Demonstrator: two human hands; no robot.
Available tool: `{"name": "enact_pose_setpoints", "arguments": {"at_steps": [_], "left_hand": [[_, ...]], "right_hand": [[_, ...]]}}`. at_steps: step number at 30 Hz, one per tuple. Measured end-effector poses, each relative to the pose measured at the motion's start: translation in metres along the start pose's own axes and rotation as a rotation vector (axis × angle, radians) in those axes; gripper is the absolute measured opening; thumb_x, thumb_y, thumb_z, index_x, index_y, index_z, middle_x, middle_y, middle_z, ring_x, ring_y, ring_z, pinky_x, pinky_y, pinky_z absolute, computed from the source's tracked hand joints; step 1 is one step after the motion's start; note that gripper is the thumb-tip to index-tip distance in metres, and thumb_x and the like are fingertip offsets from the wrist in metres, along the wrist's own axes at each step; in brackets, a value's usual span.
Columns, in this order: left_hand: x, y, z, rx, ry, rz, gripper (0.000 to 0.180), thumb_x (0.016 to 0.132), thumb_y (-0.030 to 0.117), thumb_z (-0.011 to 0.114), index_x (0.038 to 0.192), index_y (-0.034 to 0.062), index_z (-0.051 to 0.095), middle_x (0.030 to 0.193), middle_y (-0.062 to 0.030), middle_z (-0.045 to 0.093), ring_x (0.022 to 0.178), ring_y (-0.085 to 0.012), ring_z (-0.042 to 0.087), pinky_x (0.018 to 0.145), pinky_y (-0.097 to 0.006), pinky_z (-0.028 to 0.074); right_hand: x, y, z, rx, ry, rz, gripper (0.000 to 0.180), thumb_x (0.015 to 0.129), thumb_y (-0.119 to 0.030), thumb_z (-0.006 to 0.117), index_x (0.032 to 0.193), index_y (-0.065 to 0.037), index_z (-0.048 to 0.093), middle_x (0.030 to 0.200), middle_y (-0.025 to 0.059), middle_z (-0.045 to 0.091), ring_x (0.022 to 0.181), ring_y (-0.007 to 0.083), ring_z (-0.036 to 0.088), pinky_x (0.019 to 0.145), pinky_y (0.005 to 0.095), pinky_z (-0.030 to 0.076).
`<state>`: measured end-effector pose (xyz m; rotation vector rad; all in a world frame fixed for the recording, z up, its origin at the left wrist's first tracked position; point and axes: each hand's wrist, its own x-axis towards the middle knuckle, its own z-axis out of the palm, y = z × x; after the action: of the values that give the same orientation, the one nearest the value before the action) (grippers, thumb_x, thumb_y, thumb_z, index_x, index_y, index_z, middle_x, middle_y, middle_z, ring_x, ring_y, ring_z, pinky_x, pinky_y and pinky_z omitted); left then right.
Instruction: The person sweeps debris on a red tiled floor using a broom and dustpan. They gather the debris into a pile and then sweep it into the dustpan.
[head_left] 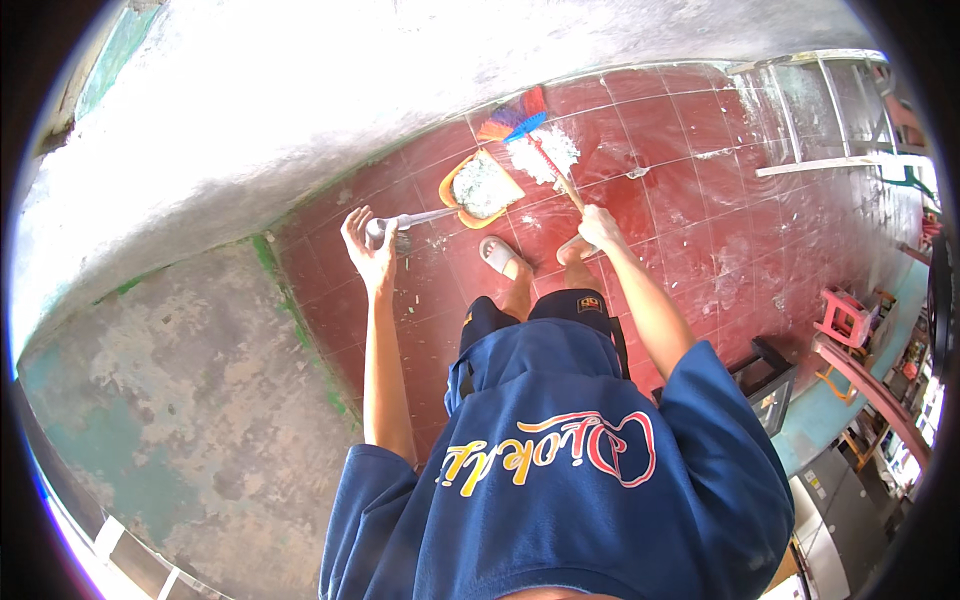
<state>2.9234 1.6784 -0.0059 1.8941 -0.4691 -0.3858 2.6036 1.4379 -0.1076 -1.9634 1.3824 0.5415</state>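
My left hand point(366, 243) grips the grey metal handle point(415, 218) of an orange dustpan point(482, 186) that rests on the red tiled floor and holds whitish dust. My right hand point(598, 226) is closed around the thin stick of a broom point(520, 124) with orange, blue and red bristles. The bristles lie against a pile of white dust point(548, 152) just right of the dustpan. My feet in pale sandals point(498, 254) stand right behind the pan.
A rough whitewashed wall point(300, 110) runs along the left and top. A worn grey-green concrete patch point(170, 400) borders the red tiles point(700, 230). A metal door frame point(830, 110) stands upper right; a pink stool point(845, 315) and shelves sit at the right.
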Motion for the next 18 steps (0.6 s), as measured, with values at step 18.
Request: {"name": "enact_pose_setpoints", "arguments": {"at_steps": [18], "left_hand": [[-0.093,0.058,0.054,0.099,0.252,0.453,0.063,0.077,0.018,0.069,0.129,0.0009,0.038,0.135,-0.0211,0.039,0.129,-0.0363,0.034,0.108,-0.048,0.025]], "right_hand": [[-0.125,0.142,-0.1,0.323,-0.169,0.29,0.033,0.087,-0.027,0.056,0.081,0.005,0.063,0.076,0.0226,0.065,0.067,0.0379,0.064,0.06,0.0457,0.048]]}}
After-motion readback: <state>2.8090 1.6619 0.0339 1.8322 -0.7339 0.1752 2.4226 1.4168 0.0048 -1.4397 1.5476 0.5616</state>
